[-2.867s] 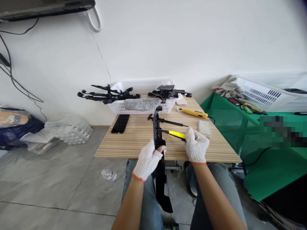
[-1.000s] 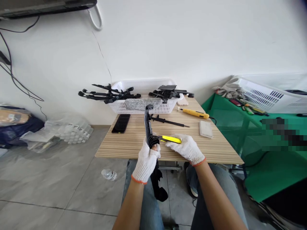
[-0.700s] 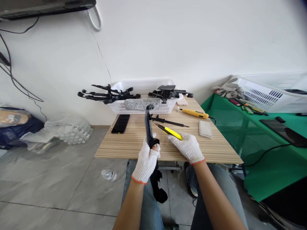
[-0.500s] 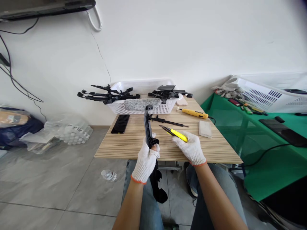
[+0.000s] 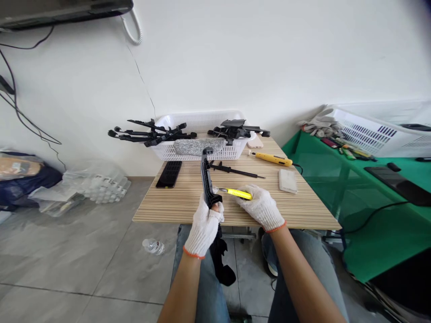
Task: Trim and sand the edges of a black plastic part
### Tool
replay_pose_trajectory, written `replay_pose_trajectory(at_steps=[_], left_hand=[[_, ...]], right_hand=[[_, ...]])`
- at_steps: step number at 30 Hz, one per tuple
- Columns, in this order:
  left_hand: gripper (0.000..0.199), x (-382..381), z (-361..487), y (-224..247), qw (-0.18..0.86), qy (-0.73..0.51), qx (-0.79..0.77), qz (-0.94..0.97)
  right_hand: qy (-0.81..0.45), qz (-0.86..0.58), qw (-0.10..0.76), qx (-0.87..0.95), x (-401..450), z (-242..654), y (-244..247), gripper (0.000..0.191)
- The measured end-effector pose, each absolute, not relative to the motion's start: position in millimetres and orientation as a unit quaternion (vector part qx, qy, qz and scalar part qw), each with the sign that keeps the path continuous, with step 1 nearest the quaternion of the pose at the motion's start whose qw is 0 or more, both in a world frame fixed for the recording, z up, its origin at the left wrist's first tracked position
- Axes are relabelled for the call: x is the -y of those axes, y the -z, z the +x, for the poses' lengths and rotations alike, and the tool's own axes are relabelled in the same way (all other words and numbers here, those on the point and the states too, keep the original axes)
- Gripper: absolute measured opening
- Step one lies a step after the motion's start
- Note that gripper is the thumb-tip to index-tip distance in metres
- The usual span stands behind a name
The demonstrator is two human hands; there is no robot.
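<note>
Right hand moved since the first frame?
Yes, leftwards: the right hand was close beside the white block; now a wider strip of table shows between.

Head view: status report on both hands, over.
Left white-gloved hand gripping long black plastic part. Right white-gloved hand holding yellow-handled knife, blade by the part. Slim black tool lying just beyond.

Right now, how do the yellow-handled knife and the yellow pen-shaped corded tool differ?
Knife is in the white-gloved right hand; corded tool lies on the striped table. Knife has a lemon handle, metal tip; corded tool has a deeper yellow body, pale tip. Corded tool has a black cord; knife shows none. Both: slim, tips pointing left.
</note>
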State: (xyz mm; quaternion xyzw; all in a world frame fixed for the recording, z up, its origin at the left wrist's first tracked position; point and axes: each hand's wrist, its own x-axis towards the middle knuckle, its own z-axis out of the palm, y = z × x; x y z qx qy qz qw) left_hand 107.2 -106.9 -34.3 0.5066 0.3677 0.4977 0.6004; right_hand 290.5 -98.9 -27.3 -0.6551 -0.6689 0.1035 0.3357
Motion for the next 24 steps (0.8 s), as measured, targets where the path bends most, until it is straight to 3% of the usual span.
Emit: replay_pose_trajectory(at_steps=[4,11,18,24], left_hand=[[0.040,107.7,106.9,34.4,0.598,-0.501,-0.363,0.510],[0.042,107.0,108.2,31.8,0.605,-0.510,-0.348,0.503],[0.033,106.0,107.3,34.2,0.605,-0.498,-0.356,0.509],[0.042,107.0,106.7,33.5,0.585,-0.494,-0.376,0.522]], right_hand=[[-0.108,-0.675,0.379,0.624,99.1,292.2,30.7,0.021],[-0.141,-0.617,0.295,0.716,100.7,292.4,25.5,0.018],[-0.128,-0.649,0.288,0.693,99.4,290.3,23.1,0.011],[-0.126,-0.653,0.299,0.684,99.1,293.9,26.2,0.017]])
